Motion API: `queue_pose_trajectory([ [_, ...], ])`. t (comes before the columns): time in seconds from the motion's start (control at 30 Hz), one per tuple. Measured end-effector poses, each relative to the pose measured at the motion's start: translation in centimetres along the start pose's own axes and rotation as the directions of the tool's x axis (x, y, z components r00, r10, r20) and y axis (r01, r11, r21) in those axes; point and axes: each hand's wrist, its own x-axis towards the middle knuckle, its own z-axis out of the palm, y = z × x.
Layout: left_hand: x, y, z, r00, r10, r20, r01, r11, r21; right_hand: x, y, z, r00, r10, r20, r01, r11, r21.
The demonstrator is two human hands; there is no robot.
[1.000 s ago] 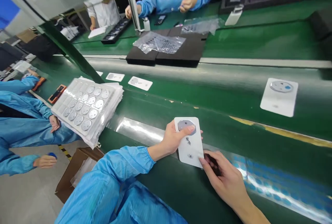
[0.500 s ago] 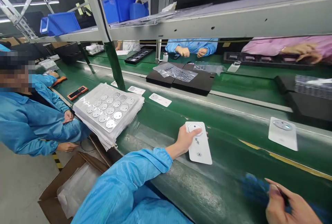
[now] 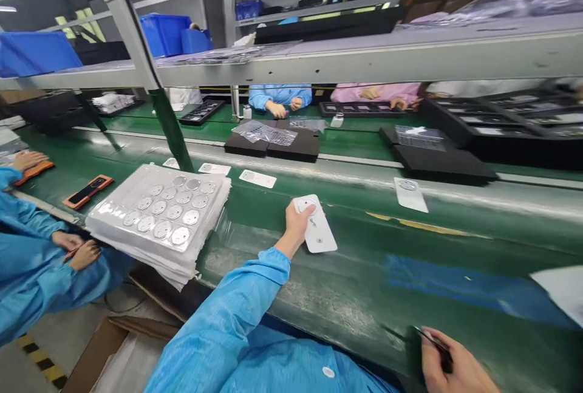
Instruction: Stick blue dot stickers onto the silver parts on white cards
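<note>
My left hand [image 3: 295, 226] grips a white phone back cover [image 3: 316, 232] by its upper left corner, over the green conveyor belt [image 3: 346, 247]. The cover has a round camera ring near the top, under my thumb. My right hand [image 3: 450, 362] is low at the bottom right edge of the view, fingers pinched on thin dark tweezers [image 3: 430, 338]. A strip of blue stickers [image 3: 455, 280] lies on the belt between the two hands.
A stack of clear trays of round metal parts [image 3: 164, 214] sits left of my arm. More white covers [image 3: 410, 192] [image 3: 257, 178] lie on the belt. Black trays [image 3: 273, 145] are beyond. Co-workers in blue sleeves [image 3: 36, 259] sit at left; others work across the line.
The view has tilted up and pulled back. My right hand left the cover and dropped to the bottom right with the tweezers. My left hand still holds the cover.
</note>
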Motion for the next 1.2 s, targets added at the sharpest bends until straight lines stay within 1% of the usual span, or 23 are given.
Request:
queue_pose_trajectory([
  [0.07, -0.3, 0.3, 0.2, 1.000, -0.008, 0.029, 0.008, 1.000, 0.015, 0.0, -1.3, -0.1, 0.997, 0.043, -0.061, -0.044, 0.999, -0.010],
  [0.1, -0.4, 0.4, 0.3, 0.999, -0.016, 0.047, 0.015, 1.000, 0.023, 0.2, -1.8, -0.2, 0.995, 0.068, -0.068, -0.067, 0.998, 0.021],
  [0.17, -0.6, 0.4, 0.7, 0.995, -0.037, 0.090, 0.033, 0.999, 0.040, 0.7, -2.3, -0.5, 0.993, 0.112, -0.042, -0.107, 0.989, 0.104],
  [0.3, -1.2, 0.2, 1.3, 0.988, -0.064, 0.142, 0.055, 0.997, 0.063, 1.1, -3.1, -1.1, 0.986, 0.165, -0.011, -0.162, 0.976, 0.143],
  [0.4, -2.1, -0.1, 1.7, 0.988, -0.066, 0.142, 0.058, 0.997, 0.058, 1.6, -5.4, -1.1, 0.983, 0.175, 0.059, -0.184, 0.961, 0.204],
  [0.47, -3.0, -0.3, 2.1, 0.989, -0.067, 0.135, 0.061, 0.997, 0.051, 2.8, -7.8, -0.6, 0.976, 0.140, 0.167, -0.183, 0.942, 0.283],
  [0.5, -3.3, -0.4, 2.3, 0.990, -0.067, 0.126, 0.061, 0.997, 0.050, 3.8, -9.1, -0.2, 0.967, 0.104, 0.232, -0.179, 0.927, 0.330],
  [0.53, -3.6, -0.3, 2.5, 0.991, -0.067, 0.114, 0.061, 0.997, 0.053, 5.0, -10.3, 0.3, 0.938, 0.066, 0.340, -0.216, 0.880, 0.424],
  [0.57, -3.8, -0.2, 2.6, 0.993, -0.067, 0.099, 0.061, 0.996, 0.058, 6.5, -11.4, 0.8, 0.905, 0.030, 0.423, -0.258, 0.832, 0.492],
  [0.63, -3.6, 0.3, 2.8, 0.996, -0.060, 0.062, 0.055, 0.996, 0.074, 9.7, -12.8, 1.9, 0.877, -0.020, 0.480, -0.276, 0.796, 0.539],
  [0.7, -2.8, 1.0, 2.7, 0.999, -0.043, 0.025, 0.040, 0.994, 0.097, 12.9, -13.2, 2.9, 0.846, -0.088, 0.526, -0.271, 0.780, 0.564],
  [0.77, -1.7, 1.7, 2.6, 1.000, -0.022, -0.001, 0.022, 0.990, 0.140, 15.7, -13.2, 3.9, 0.795, -0.186, 0.578, -0.255, 0.762, 0.595],
  [0.83, -0.2, 2.1, 2.6, 1.000, -0.001, -0.014, 0.004, 0.977, 0.213, 18.0, -12.8, 4.9, 0.748, -0.271, 0.605, -0.236, 0.744, 0.625],
  [0.87, 0.6, 2.4, 2.7, 1.000, 0.013, -0.019, -0.007, 0.965, 0.261, 19.1, -12.6, 5.5, 0.739, -0.294, 0.606, -0.228, 0.738, 0.635],
  [0.9, 1.5, 2.7, 2.8, 0.999, 0.031, -0.027, -0.021, 0.948, 0.317, 20.3, -12.3, 6.0, 0.740, -0.302, 0.601, -0.221, 0.735, 0.641],
  [0.97, 3.6, 3.9, 2.7, 0.996, 0.070, -0.049, -0.039, 0.887, 0.459, 22.8, -11.4, 7.3, 0.765, -0.282, 0.578, -0.216, 0.735, 0.643],
  [1.03, 6.0, 6.0, 2.0, 0.989, 0.108, -0.096, -0.023, 0.773, 0.634, 25.6, -10.2, 8.6, 0.803, -0.228, 0.551, -0.225, 0.740, 0.634],
  [1.07, 7.3, 7.2, 1.4, 0.981, 0.135, -0.137, 0.006, 0.690, 0.724, 27.0, -9.5, 9.3, 0.819, -0.195, 0.539, -0.236, 0.743, 0.627],
  [1.13, 9.8, 9.8, 0.0, 0.946, 0.203, -0.253, 0.124, 0.495, 0.860, 29.6, -8.2, 10.6, 0.839, -0.131, 0.529, -0.265, 0.750, 0.606],
  [1.2, 12.0, 11.9, -1.3, 0.900, 0.257, -0.352, 0.267, 0.311, 0.912, 31.4, -7.0, 11.7, 0.836, -0.084, 0.542, -0.295, 0.765, 0.572],
])
